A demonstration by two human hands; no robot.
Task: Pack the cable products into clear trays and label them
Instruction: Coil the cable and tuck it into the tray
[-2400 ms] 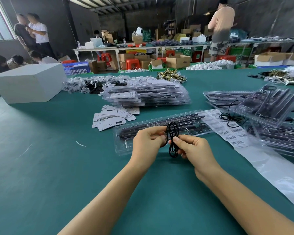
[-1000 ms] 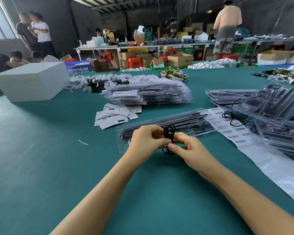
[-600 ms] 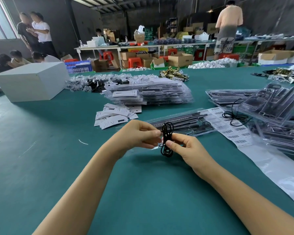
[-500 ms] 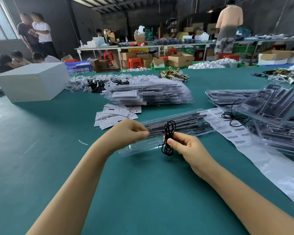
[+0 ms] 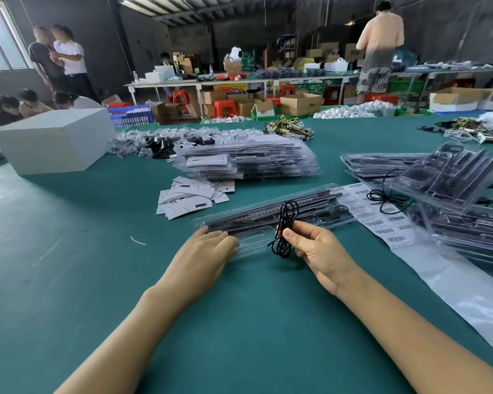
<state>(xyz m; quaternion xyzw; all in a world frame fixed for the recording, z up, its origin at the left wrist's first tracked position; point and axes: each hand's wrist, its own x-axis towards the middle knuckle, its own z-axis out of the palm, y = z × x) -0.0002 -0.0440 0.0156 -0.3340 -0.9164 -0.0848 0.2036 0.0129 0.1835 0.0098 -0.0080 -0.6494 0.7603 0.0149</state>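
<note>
Right hand (image 5: 316, 245) pinches the coiled cable (image 5: 285, 223), left hand (image 5: 205, 251) lies flat on the tray (image 5: 268, 220), cable not yet in, finished stack (image 5: 248, 160) at twelve o'clock, labels (image 5: 382, 217) waiting.

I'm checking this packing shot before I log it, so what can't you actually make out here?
- Barcode labels, head view: print too small to read.
- Left hand: seen from behind, fingertips on the clear tray are blurred.
- Coiled black cable: its middle is covered by the right hand.
- Stacked trays: cut off by the right edge.
</note>
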